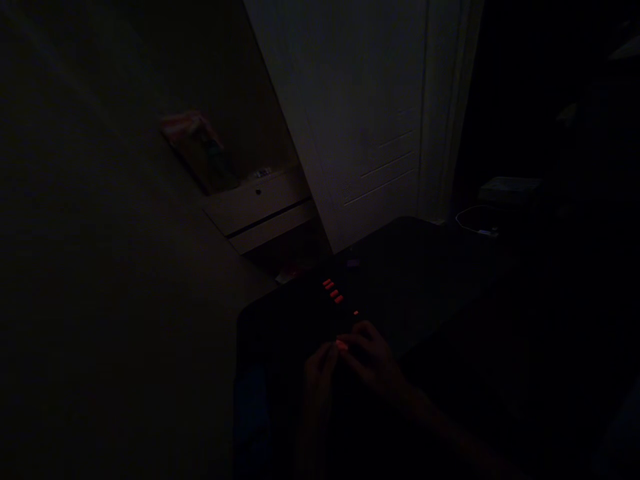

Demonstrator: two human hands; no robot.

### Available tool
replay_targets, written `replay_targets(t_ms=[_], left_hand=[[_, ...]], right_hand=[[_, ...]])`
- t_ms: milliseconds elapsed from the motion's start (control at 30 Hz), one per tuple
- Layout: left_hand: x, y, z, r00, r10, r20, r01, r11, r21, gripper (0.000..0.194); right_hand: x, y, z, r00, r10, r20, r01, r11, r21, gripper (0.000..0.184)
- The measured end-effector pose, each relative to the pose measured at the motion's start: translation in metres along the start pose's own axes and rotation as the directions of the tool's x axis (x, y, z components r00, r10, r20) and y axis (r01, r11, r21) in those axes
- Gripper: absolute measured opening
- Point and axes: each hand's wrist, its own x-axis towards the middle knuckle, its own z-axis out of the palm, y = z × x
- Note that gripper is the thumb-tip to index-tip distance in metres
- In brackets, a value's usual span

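The room is very dark. My left hand (320, 373) and my right hand (373, 357) meet low in the middle of the head view, over a black device (400, 280) with a row of glowing red lights (333, 292). Another red glow (342, 345) shows between my fingertips. The fingers of both hands look curled toward that glow, but the dark hides what they touch or hold.
A pale door (370, 113) stands behind the device. To its left is a low wooden drawer unit (260, 207). A white cable (475, 223) lies at the right. A dim wall (75, 233) fills the left side.
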Motion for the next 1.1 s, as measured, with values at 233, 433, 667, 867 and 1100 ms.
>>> replay_targets(t_ms=[233,433,667,867,1100], left_hand=[[0.002,-0.001,0.004,0.997,0.057,-0.046,-0.056,0.998,0.007,0.037],[0.004,-0.003,0.002,0.998,0.06,-0.026,-0.059,0.998,0.019,0.036],[0.004,-0.004,0.003,0.997,0.071,-0.029,-0.072,0.996,-0.059,0.034],[0.005,-0.008,0.004,0.994,0.0,-0.107,-0.01,0.995,-0.097,0.037],[0.011,-0.017,0.002,0.992,0.038,-0.117,-0.061,0.979,-0.197,0.04]], right_hand=[[-0.002,0.003,0.003,0.999,-0.053,0.012,0.053,0.997,-0.058,0.025],[-0.003,0.008,0.004,0.995,-0.102,0.006,0.102,0.989,-0.109,0.027],[-0.005,0.011,0.005,0.994,-0.113,0.008,0.114,0.988,-0.101,0.028],[-0.005,0.01,0.004,0.994,-0.107,0.008,0.107,0.99,-0.092,0.027],[-0.006,0.01,0.004,0.993,-0.11,0.036,0.112,0.992,-0.059,0.031]])
